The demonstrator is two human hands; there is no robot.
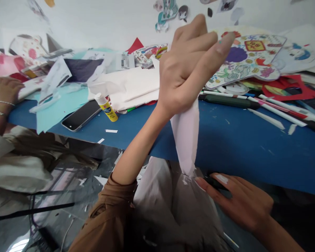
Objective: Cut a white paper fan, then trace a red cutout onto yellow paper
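Note:
My left hand (189, 66) is raised over the front of the table, fingers curled and thumb stretched up to the right. From it hangs a long folded piece of white paper (186, 136), narrowing to a ragged lower end over my lap. Low on the right, my right hand (241, 199) is closed around a dark tool (217, 182), mostly hidden by the fingers, so its kind is unclear. The right thumb lies close to the paper's torn tip. Small white scraps (187, 179) cling to my trousers just below that tip.
On the blue table (225, 140) are a yellow glue stick (109, 110), a phone (81, 115), white sheets (136, 85), coloured drawings (241, 59) and several pens (225, 101). Another person's hand (9, 91) rests at far left. Paper bits litter the floor.

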